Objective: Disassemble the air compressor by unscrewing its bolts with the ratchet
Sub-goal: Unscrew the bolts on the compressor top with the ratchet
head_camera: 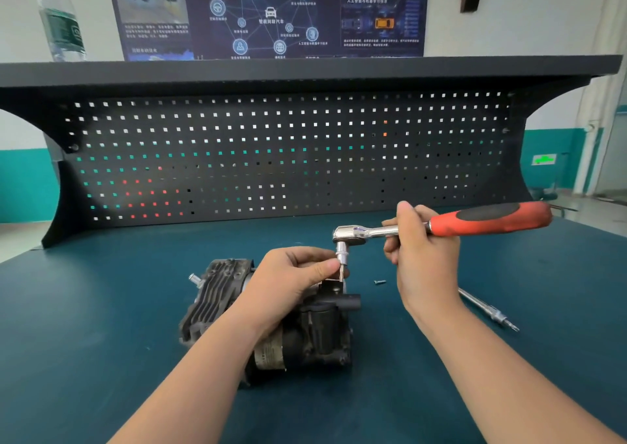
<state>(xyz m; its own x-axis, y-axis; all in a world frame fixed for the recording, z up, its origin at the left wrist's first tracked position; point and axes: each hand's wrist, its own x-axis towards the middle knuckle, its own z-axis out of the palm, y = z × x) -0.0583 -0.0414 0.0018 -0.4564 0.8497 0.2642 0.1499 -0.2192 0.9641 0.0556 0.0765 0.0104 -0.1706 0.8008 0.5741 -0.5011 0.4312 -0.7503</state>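
A glossy chromed metal head and matt red-and-black grip are shown on the ratchet (441, 226), dull dark cast metal on the air compressor (305, 321), and a matt teal surface on the bench (101, 324).

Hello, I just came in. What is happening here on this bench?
A person is taking apart a dark metal air compressor lying on the blue-green bench top. The right hand holds a chrome ratchet with a red and black handle. The left hand pinches the bit under its socket, just above the compressor. One small loose screw and a slim metal extension bar lie to the right.
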